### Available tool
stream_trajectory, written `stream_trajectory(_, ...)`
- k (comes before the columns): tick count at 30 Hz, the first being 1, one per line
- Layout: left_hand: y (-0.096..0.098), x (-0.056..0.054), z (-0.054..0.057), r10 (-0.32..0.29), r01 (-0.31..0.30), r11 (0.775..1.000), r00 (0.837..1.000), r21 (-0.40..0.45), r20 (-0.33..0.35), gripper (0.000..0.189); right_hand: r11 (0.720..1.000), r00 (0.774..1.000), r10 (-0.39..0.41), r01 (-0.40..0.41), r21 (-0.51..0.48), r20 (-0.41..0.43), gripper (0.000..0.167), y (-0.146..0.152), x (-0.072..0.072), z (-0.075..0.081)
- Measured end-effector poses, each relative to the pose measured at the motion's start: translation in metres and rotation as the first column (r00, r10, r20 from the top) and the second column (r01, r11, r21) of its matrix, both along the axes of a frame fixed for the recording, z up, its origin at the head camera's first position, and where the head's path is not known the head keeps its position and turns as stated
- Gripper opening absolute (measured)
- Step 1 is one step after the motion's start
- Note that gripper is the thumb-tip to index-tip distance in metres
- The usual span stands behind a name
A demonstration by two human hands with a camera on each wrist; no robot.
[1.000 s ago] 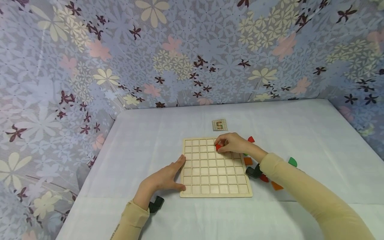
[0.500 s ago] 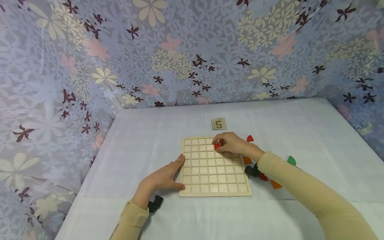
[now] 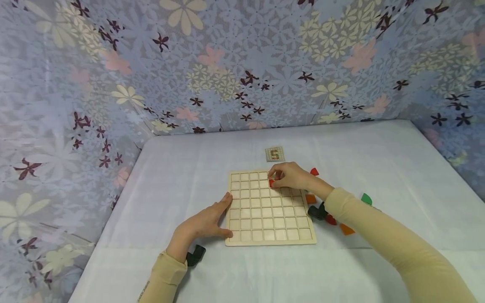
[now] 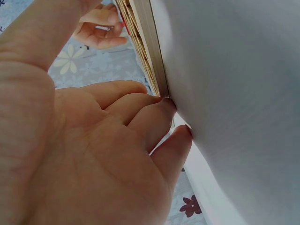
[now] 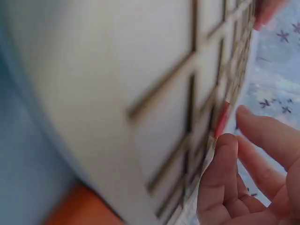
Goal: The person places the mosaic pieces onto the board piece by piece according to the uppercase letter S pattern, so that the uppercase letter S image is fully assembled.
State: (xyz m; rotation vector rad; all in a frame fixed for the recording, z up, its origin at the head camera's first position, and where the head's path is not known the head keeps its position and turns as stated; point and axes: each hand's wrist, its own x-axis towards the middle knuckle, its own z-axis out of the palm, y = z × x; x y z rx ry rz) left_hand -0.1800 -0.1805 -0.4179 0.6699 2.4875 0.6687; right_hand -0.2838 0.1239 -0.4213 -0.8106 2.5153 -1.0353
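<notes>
A square wooden grid board (image 3: 265, 212) lies on the white-covered table. My left hand (image 3: 206, 221) rests against its left edge, thumb and fingers spread; in the left wrist view the fingertips (image 4: 166, 105) meet the board's side. Near the board's far edge, a red piece (image 3: 271, 183) sits in one square. My right hand (image 3: 291, 176) is over it, thumb right at the piece and the other fingertips a little apart from the thumb. From the right wrist, the red piece (image 5: 222, 119) appears low in its square beside the thumb tip.
Beyond the board lies a small pattern card (image 3: 274, 154) with an S-like figure. Right of the board are a red piece (image 3: 314, 171), orange pieces (image 3: 310, 198), another red piece (image 3: 331, 219) and a green piece (image 3: 366, 198), some partly behind the right forearm. Black wrist mounts (image 3: 196, 255) sit at both wrists.
The red piece, earlier between my right thumb and fingers, now sits in its square as the fingers part slightly. My left hand stays at the board's edge. The head view shifts slightly.
</notes>
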Motion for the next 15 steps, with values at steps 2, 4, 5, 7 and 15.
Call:
stream_trajectory(2,0.004,0.001,-0.003,0.010,-0.010,1.000,1.000,0.004,-0.010,0.103,1.000,1.000,-0.009,0.009,-0.014,-0.021,0.032,0.007,-0.003,0.006)
stream_trajectory(4,0.008,0.002,-0.007,0.017,-0.017,1.000,1.000,0.007,-0.022,0.103,0.999,0.999,-0.027,0.025,-0.043,-0.045,0.034,0.015,-0.005,0.015)
stream_trajectory(5,0.010,0.003,-0.010,0.020,-0.020,1.000,0.999,0.007,-0.030,0.103,0.997,0.998,-0.043,0.039,-0.070,-0.042,0.035,0.019,-0.005,0.020)
stream_trajectory(7,0.014,0.004,-0.014,0.027,-0.027,1.000,0.999,0.008,-0.046,0.103,0.990,0.996,-0.078,0.073,-0.120,-0.044,0.036,0.030,-0.005,0.031)
stream_trajectory(15,0.029,0.009,-0.032,0.073,-0.070,0.997,0.994,0.033,-0.084,0.104,0.962,0.988,-0.153,0.142,-0.234,-0.033,0.039,0.077,-0.001,0.052)
